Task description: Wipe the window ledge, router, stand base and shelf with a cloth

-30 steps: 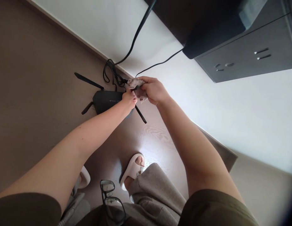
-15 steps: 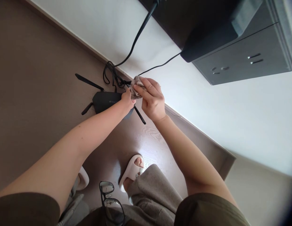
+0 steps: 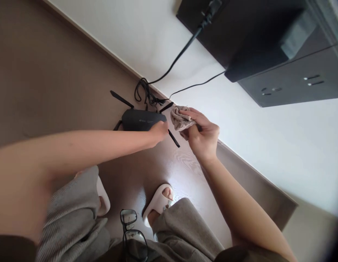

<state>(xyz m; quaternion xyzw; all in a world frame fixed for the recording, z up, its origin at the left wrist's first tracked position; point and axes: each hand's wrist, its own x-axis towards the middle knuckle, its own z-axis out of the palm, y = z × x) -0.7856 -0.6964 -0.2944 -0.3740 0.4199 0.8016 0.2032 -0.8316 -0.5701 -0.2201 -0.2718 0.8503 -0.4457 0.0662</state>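
A black router with several stick antennas shows near the foot of the wall; whether it rests on the floor or is held just above, I cannot tell. My left hand is closed around its right end, the fingertips mostly hidden. One antenna points down to the right beside that hand, and another points up towards the wall. My right hand grips a crumpled grey-brown cloth a little to the right of the router, apart from it.
Black cables lie bunched behind the router, and one rises to a plug in a dark panel. A socket panel sits on the white wall. Below are my slippers and a pair of glasses low in view.
My right hand has drawn the cloth away to the right, off the antenna beside the router. My left hand has shifted lower on the router's right end. The view has also moved.
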